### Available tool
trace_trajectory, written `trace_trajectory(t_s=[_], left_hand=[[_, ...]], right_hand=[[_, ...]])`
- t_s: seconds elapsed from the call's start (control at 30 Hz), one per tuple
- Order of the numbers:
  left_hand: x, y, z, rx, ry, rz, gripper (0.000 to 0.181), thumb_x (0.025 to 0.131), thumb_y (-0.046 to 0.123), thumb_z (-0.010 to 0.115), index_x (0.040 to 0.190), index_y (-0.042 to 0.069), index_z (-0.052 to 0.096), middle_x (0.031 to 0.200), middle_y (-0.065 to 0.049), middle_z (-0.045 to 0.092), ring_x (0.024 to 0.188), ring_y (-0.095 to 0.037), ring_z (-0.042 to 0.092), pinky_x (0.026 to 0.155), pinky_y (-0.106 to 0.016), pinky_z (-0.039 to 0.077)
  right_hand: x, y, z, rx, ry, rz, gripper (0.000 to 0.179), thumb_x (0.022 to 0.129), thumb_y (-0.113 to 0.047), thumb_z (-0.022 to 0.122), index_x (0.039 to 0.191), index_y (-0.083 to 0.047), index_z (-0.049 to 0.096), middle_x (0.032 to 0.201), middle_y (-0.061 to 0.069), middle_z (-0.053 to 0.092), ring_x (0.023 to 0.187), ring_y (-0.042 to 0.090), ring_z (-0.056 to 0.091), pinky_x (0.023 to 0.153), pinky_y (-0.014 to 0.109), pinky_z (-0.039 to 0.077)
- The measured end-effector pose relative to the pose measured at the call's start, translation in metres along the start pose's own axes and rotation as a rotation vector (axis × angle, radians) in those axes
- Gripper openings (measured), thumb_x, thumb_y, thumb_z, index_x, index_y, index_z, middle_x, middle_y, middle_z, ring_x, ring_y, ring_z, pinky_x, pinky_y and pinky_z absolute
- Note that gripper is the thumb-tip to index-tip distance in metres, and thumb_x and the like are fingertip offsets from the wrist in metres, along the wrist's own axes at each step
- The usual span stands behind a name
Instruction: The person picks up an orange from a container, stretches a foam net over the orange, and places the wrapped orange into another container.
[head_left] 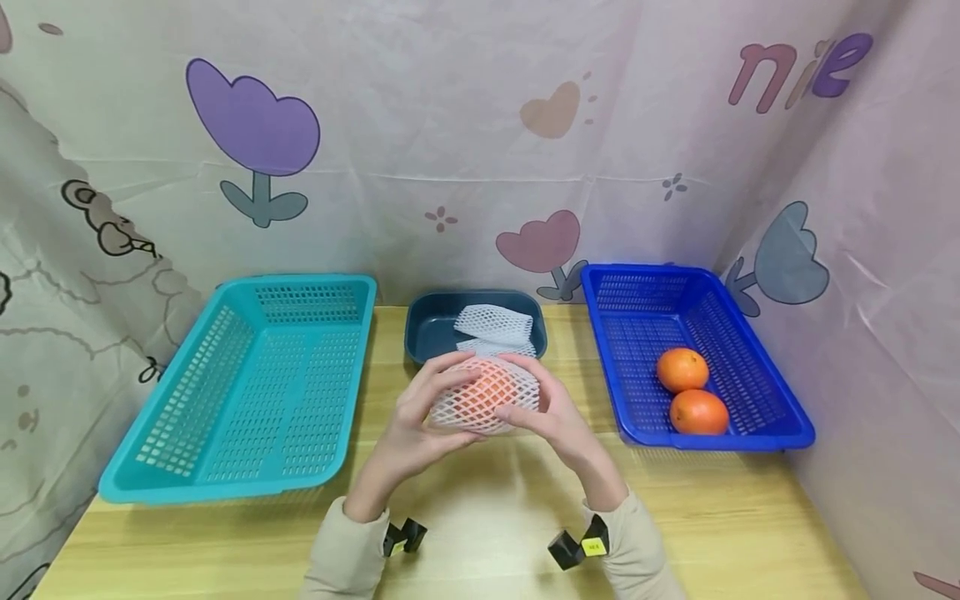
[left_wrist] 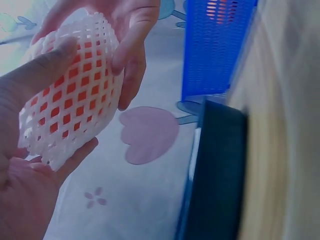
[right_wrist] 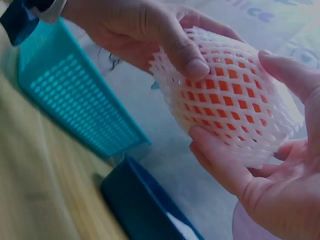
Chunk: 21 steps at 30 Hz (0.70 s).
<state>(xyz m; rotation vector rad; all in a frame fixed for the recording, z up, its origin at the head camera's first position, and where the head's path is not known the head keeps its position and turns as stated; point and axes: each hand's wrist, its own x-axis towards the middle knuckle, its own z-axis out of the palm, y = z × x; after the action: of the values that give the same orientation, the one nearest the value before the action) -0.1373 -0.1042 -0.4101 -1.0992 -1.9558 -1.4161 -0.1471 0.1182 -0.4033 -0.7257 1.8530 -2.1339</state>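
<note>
An orange [head_left: 491, 388] sits inside a white foam net sleeve [head_left: 448, 410], lifted above the table in front of the small dark basin. My left hand [head_left: 426, 414] grips its left side, thumb and fingers around the netting. From the right, my right hand [head_left: 553, 414] holds the same sleeve, thumb on the near face. In the left wrist view, orange skin shows through the mesh of the foam net [left_wrist: 75, 90]. The right wrist view has both hands on the netted orange [right_wrist: 227, 95], the sleeve reaching past the fruit at both ends.
A dark basin [head_left: 431, 321] holds white foam net sleeves [head_left: 495, 323]. On the left stands a turquoise basket [head_left: 273, 400]. The blue basket [head_left: 637, 350] on the right contains two bare oranges [head_left: 698, 412]. A printed curtain [head_left: 420, 108] hangs behind the wooden table [head_left: 487, 517].
</note>
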Motion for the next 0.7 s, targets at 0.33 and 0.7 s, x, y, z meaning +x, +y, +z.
trace_trajectory(t_s=[0.33,0.7], left_hand=[[0.02,0.023,-0.009,-0.141,-0.002,-0.187,0.098,0.063,-0.003,0.091,0.146,0.002,0.038,0.149,-0.015,0.04,0.132,-0.032,0.043,0.105,-0.036,0.045],[0.049,0.045,-0.02,-0.575,0.087,-0.579,0.064,0.096,0.013,0.064,0.152,0.016,0.033,0.142,-0.015,0.04,0.116,-0.033,0.053,0.086,-0.041,0.057]], right_hand=[[0.006,-0.026,0.007,0.031,0.055,-0.1,0.064,0.083,-0.01,0.078,0.139,-0.001,0.047,0.128,0.017,0.052,0.11,0.026,0.056,0.084,0.034,0.056],[0.024,-0.06,0.009,-0.038,0.118,-0.214,0.07,0.076,-0.001,0.082,0.138,-0.002,0.05,0.13,0.017,0.052,0.111,0.03,0.055,0.085,0.033,0.056]])
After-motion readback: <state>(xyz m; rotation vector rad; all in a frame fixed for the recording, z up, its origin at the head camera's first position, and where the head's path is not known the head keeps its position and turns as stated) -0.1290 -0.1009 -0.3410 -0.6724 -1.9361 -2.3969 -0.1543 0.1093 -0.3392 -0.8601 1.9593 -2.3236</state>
